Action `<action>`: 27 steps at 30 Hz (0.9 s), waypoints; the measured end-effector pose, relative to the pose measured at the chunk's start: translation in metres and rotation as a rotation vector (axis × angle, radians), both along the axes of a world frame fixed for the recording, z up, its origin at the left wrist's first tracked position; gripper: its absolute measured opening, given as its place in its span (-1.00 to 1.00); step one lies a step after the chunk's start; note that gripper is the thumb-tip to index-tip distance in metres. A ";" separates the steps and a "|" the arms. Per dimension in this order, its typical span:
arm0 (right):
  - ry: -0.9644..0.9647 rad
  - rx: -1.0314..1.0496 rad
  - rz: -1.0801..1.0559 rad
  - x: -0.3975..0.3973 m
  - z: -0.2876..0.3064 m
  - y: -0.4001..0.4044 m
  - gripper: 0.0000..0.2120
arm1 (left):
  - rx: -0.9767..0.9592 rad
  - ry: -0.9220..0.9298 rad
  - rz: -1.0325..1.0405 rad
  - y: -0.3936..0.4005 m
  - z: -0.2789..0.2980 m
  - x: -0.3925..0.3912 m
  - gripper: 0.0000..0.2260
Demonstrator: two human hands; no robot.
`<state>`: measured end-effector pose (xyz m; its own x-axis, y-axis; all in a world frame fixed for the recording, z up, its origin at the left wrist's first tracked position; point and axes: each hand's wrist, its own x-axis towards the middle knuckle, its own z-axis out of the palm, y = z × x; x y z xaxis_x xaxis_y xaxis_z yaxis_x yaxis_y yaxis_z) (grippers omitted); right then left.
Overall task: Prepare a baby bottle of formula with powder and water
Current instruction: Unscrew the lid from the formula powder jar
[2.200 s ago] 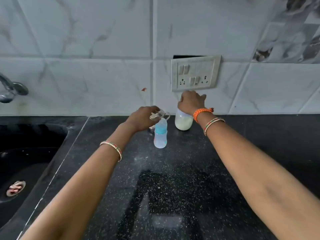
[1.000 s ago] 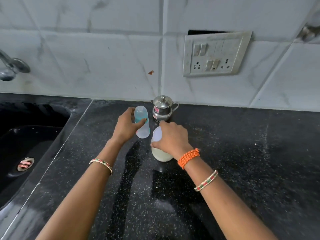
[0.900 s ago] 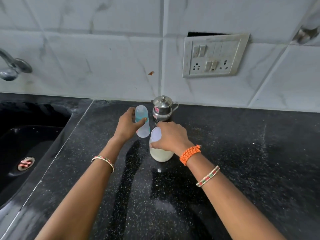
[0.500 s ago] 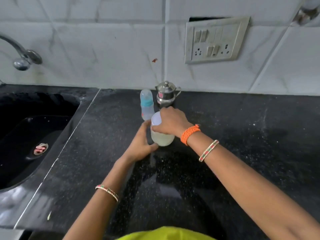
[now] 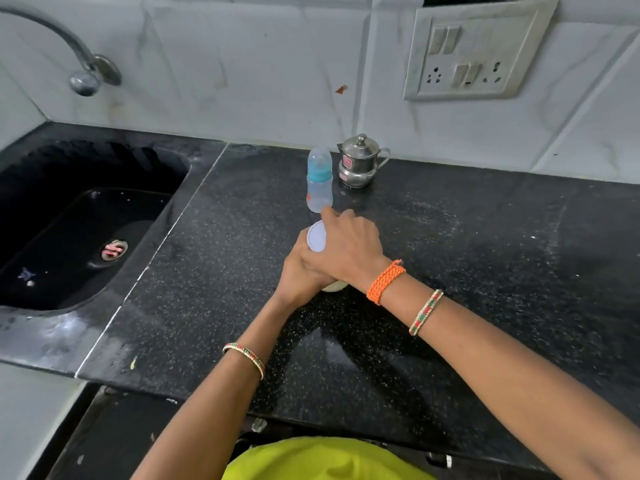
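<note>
You are gripping the powder jar (image 5: 320,252) with both hands: your right hand (image 5: 349,251) is curling over its white lid (image 5: 317,237), your left hand (image 5: 299,277) wrapping its side. The baby bottle (image 5: 319,180) is standing upright just beyond your right fingertips.

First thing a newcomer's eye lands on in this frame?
Both hands meet mid-counter on a white-lidded jar: the right hand grips its lid from above, the left hand wraps its body. Just behind them a capped baby bottle with a blue collar stands upright beside a small lidded steel pot near the wall. A black sink fills the left side under a curved tap.
</note>
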<state>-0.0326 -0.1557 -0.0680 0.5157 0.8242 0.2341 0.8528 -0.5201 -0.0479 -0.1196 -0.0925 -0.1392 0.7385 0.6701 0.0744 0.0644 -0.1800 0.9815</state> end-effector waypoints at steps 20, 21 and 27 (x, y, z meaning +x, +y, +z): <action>-0.203 -0.223 0.819 0.024 0.025 0.002 -0.54 | 0.041 0.230 -0.187 0.020 0.016 -0.009 -0.39; -0.202 -0.267 0.860 0.028 0.029 0.000 -0.53 | 0.013 0.237 -0.244 0.019 0.018 -0.007 -0.40; -0.215 -0.345 0.703 0.031 0.039 -0.013 -0.46 | -0.078 0.184 -0.339 0.011 0.021 -0.004 -0.31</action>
